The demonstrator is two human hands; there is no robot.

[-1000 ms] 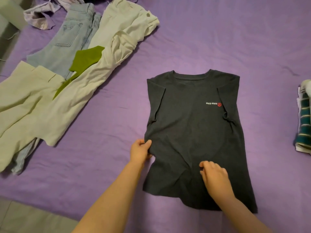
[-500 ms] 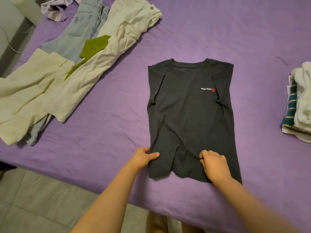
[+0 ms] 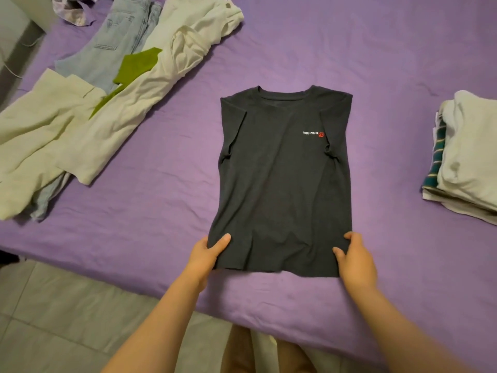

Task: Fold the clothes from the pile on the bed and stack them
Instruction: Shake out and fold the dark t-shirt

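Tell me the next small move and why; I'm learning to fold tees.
Probably lift the hem up toward the collar: the left hand and right hand pinch the bottom corners of the dark grey cotton T-shirt, its sleeves already tucked in.

The left hand (image 3: 205,255) shows its thumb on top of the dark T-shirt (image 3: 285,189); its fingers are tucked under the hem, out of sight. The right hand (image 3: 355,261) hides the shirt's corner beneath it. The folded stack (image 3: 468,160) is cut off by the right edge. The jeans (image 3: 115,41) lie partly buried under cream trousers (image 3: 88,125), both clipped by the frame. The patterned cloth (image 3: 72,9) at top left is cropped too.
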